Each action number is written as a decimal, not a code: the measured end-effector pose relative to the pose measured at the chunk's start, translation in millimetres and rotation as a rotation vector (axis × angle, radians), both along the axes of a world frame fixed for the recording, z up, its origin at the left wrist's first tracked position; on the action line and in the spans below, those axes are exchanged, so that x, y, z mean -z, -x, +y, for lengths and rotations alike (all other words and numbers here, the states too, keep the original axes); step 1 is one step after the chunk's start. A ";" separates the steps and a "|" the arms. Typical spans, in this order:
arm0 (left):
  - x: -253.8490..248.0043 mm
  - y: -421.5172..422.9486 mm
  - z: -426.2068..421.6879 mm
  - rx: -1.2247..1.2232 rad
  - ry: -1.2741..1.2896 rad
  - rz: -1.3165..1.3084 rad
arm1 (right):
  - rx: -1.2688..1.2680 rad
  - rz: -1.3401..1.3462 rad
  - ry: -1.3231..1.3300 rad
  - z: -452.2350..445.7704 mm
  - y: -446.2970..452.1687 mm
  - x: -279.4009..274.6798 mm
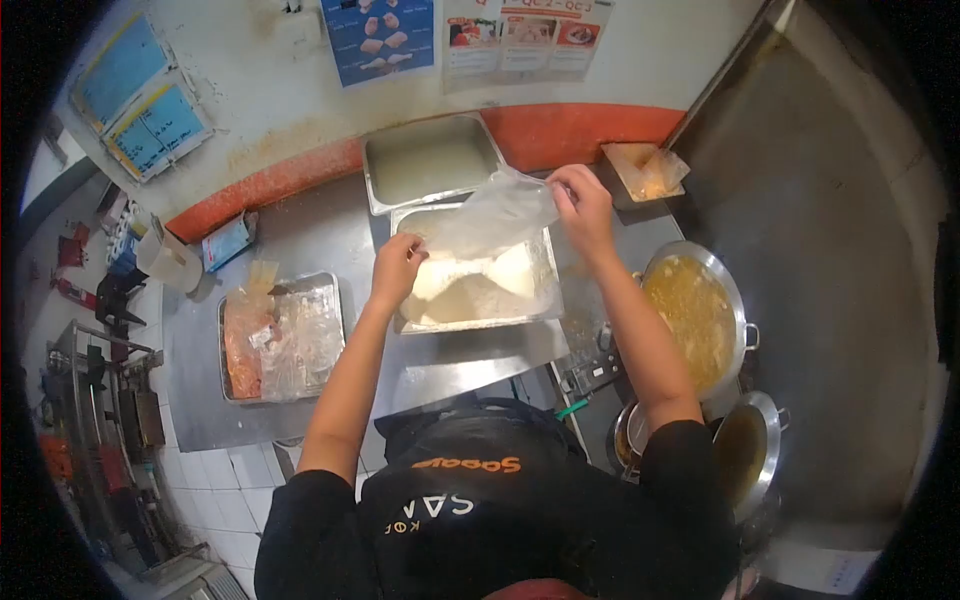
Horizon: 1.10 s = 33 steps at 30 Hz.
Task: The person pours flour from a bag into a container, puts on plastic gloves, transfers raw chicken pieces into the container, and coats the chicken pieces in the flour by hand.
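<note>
A clear plastic bag (500,215) is stretched between my hands above a metal tray of pale flour-like powder (470,290). My right hand (583,205) pinches the bag's upper right end. My left hand (398,265) has its fingers pressed together at the bag's left edge, over the tray's left side. Right behind the powder tray stands a second metal tray (378,190) with cloudy liquid in it.
On the left lies a metal tray (338,330) with plastic bags and orange-pink contents. A white jug (170,260) and a blue packet (230,240) stand behind it. At right are a wide pan of yellow oil (690,320), another pan (745,455) and a small container (645,175).
</note>
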<state>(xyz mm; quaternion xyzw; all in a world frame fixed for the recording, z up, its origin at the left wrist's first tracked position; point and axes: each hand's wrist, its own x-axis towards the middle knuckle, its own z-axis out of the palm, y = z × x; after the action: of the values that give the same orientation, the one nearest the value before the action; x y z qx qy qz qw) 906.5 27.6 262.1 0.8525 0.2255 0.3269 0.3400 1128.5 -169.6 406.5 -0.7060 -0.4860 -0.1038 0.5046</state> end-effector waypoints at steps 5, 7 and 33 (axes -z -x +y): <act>-0.4 3.0 -6.3 0.004 -0.018 0.010 | -0.024 0.032 -0.023 5.6 1.5 7.4; -4.6 -2.6 -4.8 -0.013 0.084 -0.010 | 0.051 0.057 -0.135 9.4 -1.8 6.5; 8.3 -26.4 -16.2 -0.028 -0.018 0.011 | 0.345 0.166 -0.337 -27.4 7.9 73.0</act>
<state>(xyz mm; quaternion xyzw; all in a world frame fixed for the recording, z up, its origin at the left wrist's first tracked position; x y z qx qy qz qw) 932.9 11.4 253.9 0.8541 0.2365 0.3288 0.3262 1120.6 -197.0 333.5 -0.6904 -0.2912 -0.2097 0.6281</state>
